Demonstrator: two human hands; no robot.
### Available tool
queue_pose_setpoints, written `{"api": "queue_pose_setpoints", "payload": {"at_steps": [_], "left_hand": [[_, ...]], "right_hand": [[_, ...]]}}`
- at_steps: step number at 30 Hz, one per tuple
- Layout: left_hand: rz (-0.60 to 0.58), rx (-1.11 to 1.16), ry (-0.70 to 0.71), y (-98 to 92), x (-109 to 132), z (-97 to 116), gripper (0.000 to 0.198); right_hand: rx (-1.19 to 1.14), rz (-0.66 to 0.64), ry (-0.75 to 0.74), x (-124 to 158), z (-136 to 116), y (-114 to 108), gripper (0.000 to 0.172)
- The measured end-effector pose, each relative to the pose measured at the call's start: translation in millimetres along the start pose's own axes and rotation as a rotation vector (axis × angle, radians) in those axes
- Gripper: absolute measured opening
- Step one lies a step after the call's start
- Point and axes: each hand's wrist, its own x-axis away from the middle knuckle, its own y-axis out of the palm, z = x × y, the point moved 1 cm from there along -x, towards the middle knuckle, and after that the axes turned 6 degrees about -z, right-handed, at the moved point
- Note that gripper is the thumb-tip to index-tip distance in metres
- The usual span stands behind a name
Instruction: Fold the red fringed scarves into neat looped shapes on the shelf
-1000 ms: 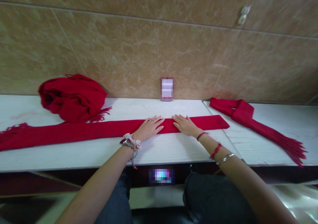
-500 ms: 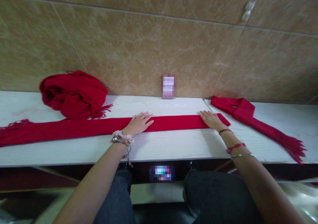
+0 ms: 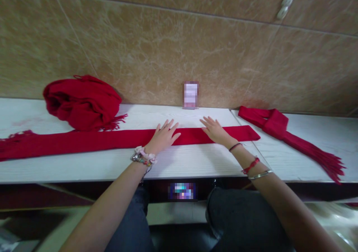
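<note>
A long red scarf (image 3: 92, 141) lies stretched flat across the white table (image 3: 179, 166), its fringe at the far left and a straight folded end at the right. Over the middle of it, my left hand (image 3: 163, 136) is spread with its fingers apart. My right hand (image 3: 215, 130) is also spread, over the scarf a little further right; whether its palm touches the cloth I cannot tell. Neither hand grips anything. Behind the scarf's left part sits a bundled red scarf (image 3: 84, 104) with some fringe showing.
A folded red scarf (image 3: 276, 123) lies at the right, its fringe pointing toward the front edge. A blurred upright phone-like object (image 3: 190, 95) leans on the tan tiled wall (image 3: 156, 50) behind the table. A pale fitting (image 3: 285, 7) is on the wall.
My right hand has moved left along the scarf, away from its right end, which now shows fully. My left hand has shifted slightly right, so the hands are closer together.
</note>
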Motion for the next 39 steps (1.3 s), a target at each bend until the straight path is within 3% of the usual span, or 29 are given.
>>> {"api": "queue_pose_setpoints", "payload": {"at_steps": [3,6,12,18,29,34,39], "left_hand": [[-0.035,0.007,0.066,5.1,-1.4,17.4,0.052],[-0.002,0.006,0.092,13.7,-0.2,17.8,0.049],[0.074,0.041,0.087,20.0,-0.5,13.1,0.047],[0.076,0.074,0.07,16.5,-1.7,14.9,0.043],[0.081,0.09,0.06,18.1,-2.6,14.5,0.043],[0.089,0.063,0.078,15.5,0.4,16.1,0.045],[0.099,0.045,0.082,13.5,2.8,17.5,0.045]], "right_hand": [[-0.007,-0.056,-0.188,-2.6,-33.8,7.9,0.049],[0.038,-0.089,-0.227,3.6,-30.4,16.4,0.048],[0.022,-0.054,-0.075,14.8,8.0,21.1,0.047],[0.015,0.017,-0.027,14.9,0.7,20.0,0.045],[0.017,0.006,-0.04,12.0,1.6,18.8,0.045],[0.02,-0.083,-0.037,15.8,24.6,18.4,0.046],[0.055,-0.127,0.253,41.7,73.1,16.2,0.047]]}}
